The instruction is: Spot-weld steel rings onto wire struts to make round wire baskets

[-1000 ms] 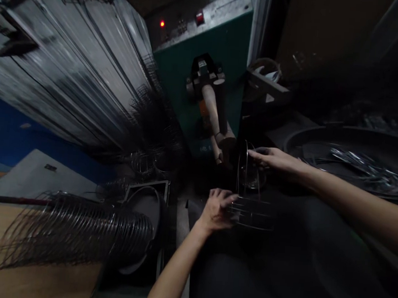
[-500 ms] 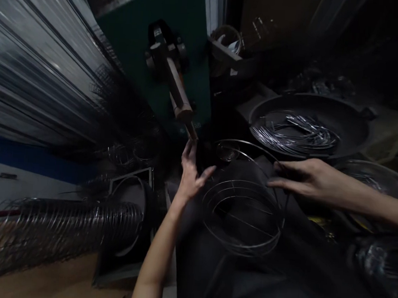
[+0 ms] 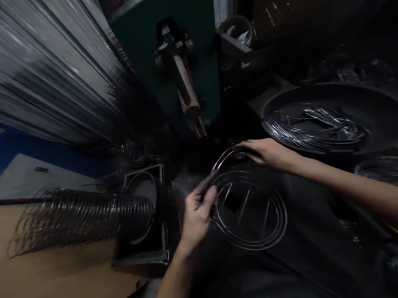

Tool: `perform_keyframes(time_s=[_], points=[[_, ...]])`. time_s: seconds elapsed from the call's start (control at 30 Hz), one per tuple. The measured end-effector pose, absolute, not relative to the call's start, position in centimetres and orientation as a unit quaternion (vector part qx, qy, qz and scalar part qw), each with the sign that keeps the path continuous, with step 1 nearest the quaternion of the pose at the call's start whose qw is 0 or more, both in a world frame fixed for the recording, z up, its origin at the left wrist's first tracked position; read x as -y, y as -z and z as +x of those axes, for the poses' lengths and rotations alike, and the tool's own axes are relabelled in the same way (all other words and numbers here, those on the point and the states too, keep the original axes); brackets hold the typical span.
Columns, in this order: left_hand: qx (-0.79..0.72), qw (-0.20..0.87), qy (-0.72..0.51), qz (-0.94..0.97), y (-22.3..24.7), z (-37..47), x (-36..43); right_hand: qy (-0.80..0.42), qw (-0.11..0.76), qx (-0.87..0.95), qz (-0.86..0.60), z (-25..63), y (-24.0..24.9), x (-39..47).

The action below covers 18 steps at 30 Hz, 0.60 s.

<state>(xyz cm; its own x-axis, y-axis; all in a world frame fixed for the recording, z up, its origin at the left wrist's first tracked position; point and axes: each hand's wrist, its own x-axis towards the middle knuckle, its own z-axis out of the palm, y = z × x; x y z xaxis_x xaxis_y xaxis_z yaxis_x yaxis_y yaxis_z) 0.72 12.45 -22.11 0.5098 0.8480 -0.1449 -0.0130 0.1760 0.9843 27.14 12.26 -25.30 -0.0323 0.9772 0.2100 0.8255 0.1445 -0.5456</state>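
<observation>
A round wire frame (image 3: 260, 245), made of several thin metal rings with a few straight wires across, is in front of me, above my dark-clad lap. My left hand (image 3: 197, 212) is closed on its left side, thumb and fingers pinching the rings. At the top, my right hand (image 3: 265, 152) has its fingers bent over the upper ring. Just beyond the hands, a copper-coloured electrode arm (image 3: 186, 89) with a pointed lower tip juts from a green machine (image 3: 135, 40). Some of the frame's rim is hidden behind my fingers.
A wide dark pan (image 3: 385, 121) at the right bears a bundle of bent wires (image 3: 319, 130). On the left, a long stack of wire rings (image 3: 106, 213) runs along a rod into a square metal frame (image 3: 165, 246). A small basket (image 3: 240, 27) stands at the back.
My left hand has come away from the electrode tip and closed on the wire frame. My right hand has moved left along with the frame, which has turned. The camera view has shifted.
</observation>
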Motion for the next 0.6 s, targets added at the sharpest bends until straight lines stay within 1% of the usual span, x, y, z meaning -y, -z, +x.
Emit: perform_keyframes(time_s=[0.07,0.17,0.27,0.4,0.6], points=[[-0.345,0.752,-0.322,0.46,22.6,3.0,-11.8,-0.184,0.241,0.679,-0.669,26.2,27.8,-16.0],[-0.294,0.806,-0.367,0.361,23.2,5.5,-12.4,-0.257,0.215,0.658,-0.674,24.0,30.6,-19.7],[-0.272,0.822,-0.375,0.332,23.1,5.8,-13.6,-0.285,0.23,0.673,-0.642,22.1,31.9,-21.5],[-0.289,0.814,-0.344,0.369,23.2,5.2,-15.0,-0.282,0.249,0.67,-0.639,21.1,33.1,-23.2],[-0.309,0.826,-0.256,0.396,26.0,6.2,-16.8,-0.283,0.224,0.633,-0.685,23.0,34.7,-23.2]])
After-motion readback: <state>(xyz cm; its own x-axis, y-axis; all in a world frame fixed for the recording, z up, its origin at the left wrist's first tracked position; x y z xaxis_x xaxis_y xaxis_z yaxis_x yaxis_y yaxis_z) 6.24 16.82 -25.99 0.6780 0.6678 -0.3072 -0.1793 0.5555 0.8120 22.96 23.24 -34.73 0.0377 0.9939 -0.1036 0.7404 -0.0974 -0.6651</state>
